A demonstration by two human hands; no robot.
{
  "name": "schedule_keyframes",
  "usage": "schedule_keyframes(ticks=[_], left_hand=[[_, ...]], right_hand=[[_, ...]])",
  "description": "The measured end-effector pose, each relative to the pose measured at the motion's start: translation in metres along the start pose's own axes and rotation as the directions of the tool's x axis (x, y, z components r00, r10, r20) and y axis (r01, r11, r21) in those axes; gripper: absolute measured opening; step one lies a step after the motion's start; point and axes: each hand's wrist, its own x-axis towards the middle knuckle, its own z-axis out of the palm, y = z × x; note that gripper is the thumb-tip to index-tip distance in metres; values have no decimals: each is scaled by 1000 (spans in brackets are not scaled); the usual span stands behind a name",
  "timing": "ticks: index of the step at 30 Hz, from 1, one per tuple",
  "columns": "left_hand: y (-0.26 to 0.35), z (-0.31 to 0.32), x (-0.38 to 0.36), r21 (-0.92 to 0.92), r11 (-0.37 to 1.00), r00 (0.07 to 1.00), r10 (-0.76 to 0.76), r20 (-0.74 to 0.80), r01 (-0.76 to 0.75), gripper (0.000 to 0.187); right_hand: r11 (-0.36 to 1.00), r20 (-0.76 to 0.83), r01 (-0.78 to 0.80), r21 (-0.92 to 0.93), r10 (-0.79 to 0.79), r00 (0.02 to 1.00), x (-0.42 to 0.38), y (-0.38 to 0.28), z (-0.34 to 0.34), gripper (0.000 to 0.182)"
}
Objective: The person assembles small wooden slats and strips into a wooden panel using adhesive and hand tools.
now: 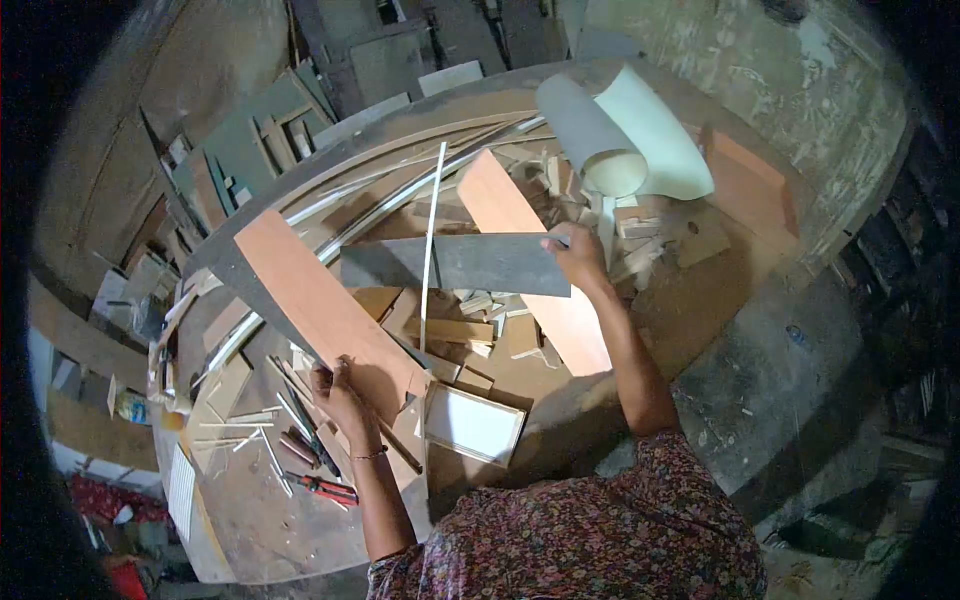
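Note:
My left hand (pixel 343 402) is closed on the near edge of a long salmon-coloured strip (pixel 325 300), thumb along its side. A dark grey strip (pixel 255 292) shows beneath that strip's left edge. In my right hand (pixel 582 258) is the right end of another flat grey strip (pixel 490 262), pinched between thumb and fingers and stretching left across the table. Under it lies a second salmon-coloured strip (pixel 508 205), slanting toward my right forearm. A thin white stick (pixel 434 215) crosses over the grey strip.
Several wood offcuts (pixel 455 330) litter the table's middle. A small framed white panel (pixel 473 425) lies near me. Red-handled pliers (pixel 328 490) and thin sticks (pixel 245 430) are at left. A grey roll (pixel 590 135) and a pale curled sheet (pixel 660 140) stand at the back right.

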Motion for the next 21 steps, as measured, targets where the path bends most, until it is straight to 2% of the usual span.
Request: schedule_keyframes(ticks=[2,3,6,10,13,16,17,21], left_hand=[[-10,-8,4,6,999,997,31,70,-31,4],[-2,-3,-2,41,999,997,-16,69,13,3],[9,9,-13,-80,994,996,-66,61,71,8],[1,12,-19,-84,988,986,-116,122,127,8],[-4,19,-26,-219,967,959,-63,277,127,6],[5,45,-34,-136,978,964,-123,237,158,5],[6,59,-38,-187,974,964,-73,257,124,6],[4,111,-47,-200,973,938,-42,345,117,8]], right_hand=[[998,-116,46,-45,-51,992,-3,-15,-10,17],[996,-169,65,-67,-76,983,-6,-25,-13,17],[995,-204,78,64,-64,977,-22,-55,-29,15],[987,-310,159,-11,-154,938,-31,-57,-40,16],[985,-394,169,-41,-171,903,-30,-54,-45,15],[981,-430,193,-13,-180,885,-24,-52,-58,14],[982,-451,189,16,-162,878,-20,-47,-62,15],[977,-488,158,142,-70,870,-6,-33,-82,15]])
